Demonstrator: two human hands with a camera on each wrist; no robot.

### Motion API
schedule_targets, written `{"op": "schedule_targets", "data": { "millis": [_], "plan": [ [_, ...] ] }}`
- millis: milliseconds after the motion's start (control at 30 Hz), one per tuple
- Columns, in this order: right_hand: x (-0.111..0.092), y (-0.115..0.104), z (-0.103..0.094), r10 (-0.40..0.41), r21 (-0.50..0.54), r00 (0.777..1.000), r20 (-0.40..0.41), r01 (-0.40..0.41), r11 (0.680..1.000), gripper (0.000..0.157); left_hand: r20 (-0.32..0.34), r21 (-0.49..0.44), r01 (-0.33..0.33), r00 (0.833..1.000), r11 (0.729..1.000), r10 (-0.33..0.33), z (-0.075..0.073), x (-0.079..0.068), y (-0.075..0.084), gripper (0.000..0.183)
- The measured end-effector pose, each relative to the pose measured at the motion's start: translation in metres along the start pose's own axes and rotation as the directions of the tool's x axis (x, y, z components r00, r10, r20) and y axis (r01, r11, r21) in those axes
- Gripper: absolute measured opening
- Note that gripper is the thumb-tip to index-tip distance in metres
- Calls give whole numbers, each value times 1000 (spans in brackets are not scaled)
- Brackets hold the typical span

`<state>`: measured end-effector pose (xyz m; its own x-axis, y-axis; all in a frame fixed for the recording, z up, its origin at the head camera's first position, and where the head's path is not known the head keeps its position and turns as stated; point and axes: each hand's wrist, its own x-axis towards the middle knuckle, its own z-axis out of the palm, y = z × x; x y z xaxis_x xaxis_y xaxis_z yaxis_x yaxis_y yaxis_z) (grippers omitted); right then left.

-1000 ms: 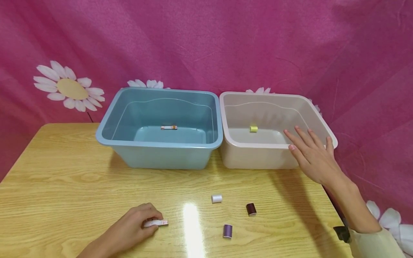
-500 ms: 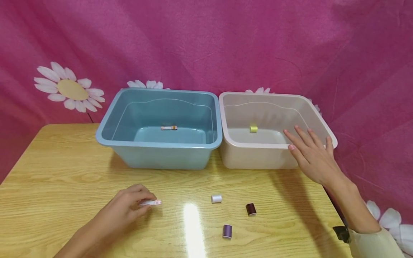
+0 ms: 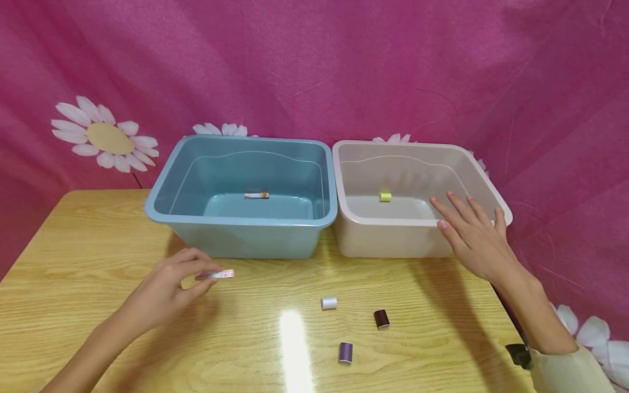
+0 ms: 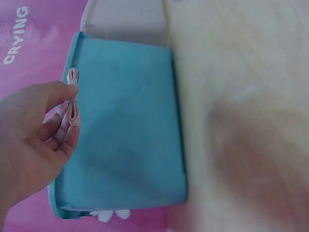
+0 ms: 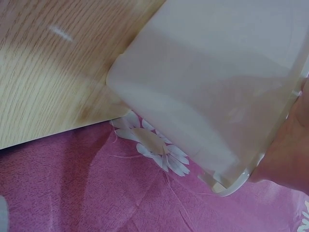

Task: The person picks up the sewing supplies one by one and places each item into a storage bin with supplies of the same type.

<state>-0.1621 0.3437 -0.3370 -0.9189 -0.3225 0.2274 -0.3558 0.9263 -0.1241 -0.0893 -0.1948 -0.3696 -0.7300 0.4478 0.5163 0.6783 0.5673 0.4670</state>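
Note:
My left hand [image 3: 169, 284] pinches a folded measuring tape [image 3: 222, 274], white with pink marks, above the table in front of the blue basin [image 3: 245, 240]. In the left wrist view the tape [image 4: 73, 99] appears as a flat looped bundle between thumb and fingers, in front of the basin's outer wall. Another folded tape [image 3: 256, 195] lies on the blue basin's floor. With fingers spread, my right hand [image 3: 479, 243] rests at the front rim of the beige basin [image 3: 393, 240]. Inside that basin lies a yellow thread spool [image 3: 385, 197].
On the wooden table [image 3: 88, 262] lie a white spool [image 3: 329, 303], a dark brown spool [image 3: 381, 319] and a purple spool [image 3: 345, 352]. The basins stand side by side at the back, before a pink flowered cloth [image 3: 295, 65].
My left hand has lifted the folded measuring tape off the table and carried it forward and left, toward the blue basin. The right hand has stayed in place.

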Motion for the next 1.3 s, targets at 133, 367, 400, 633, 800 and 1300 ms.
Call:
{"op": "schedule_targets", "data": {
  "millis": [133, 367, 400, 633, 800, 1300],
  "plan": [
    [1, 0, -1, 0, 0, 1000, 2, 0, 1000, 49, -8, -16, -40, 999, 999, 40, -9, 9, -1, 34],
    [0, 0, 0, 1, 0, 1000, 4, -1, 1000, 49, -7, 7, -46, 999, 999, 46, -21, 25, -1, 32],
    [0, 0, 1, 1, -1, 1000, 4, -1, 1000, 49, -4, 10, -39, 999, 999, 39, -22, 27, 0, 32],
    [-2, 1, 2, -2, -5, 1000, -9, 2, 1000, 48, 5, 6, -11, 1000, 1000, 11, -36, 45, 3, 30],
    [-1, 0, 2, -4, -1, 1000, -18, 4, 1000, 48, 8, 11, -9, 1000, 1000, 9, -42, 59, 1, 27],
    [-1, 1, 2, -15, -5, 1000, -27, 15, 1000, 47, 53, -2, 24, 998, 1000, -23, -43, 102, -17, 19]
  ]
}}
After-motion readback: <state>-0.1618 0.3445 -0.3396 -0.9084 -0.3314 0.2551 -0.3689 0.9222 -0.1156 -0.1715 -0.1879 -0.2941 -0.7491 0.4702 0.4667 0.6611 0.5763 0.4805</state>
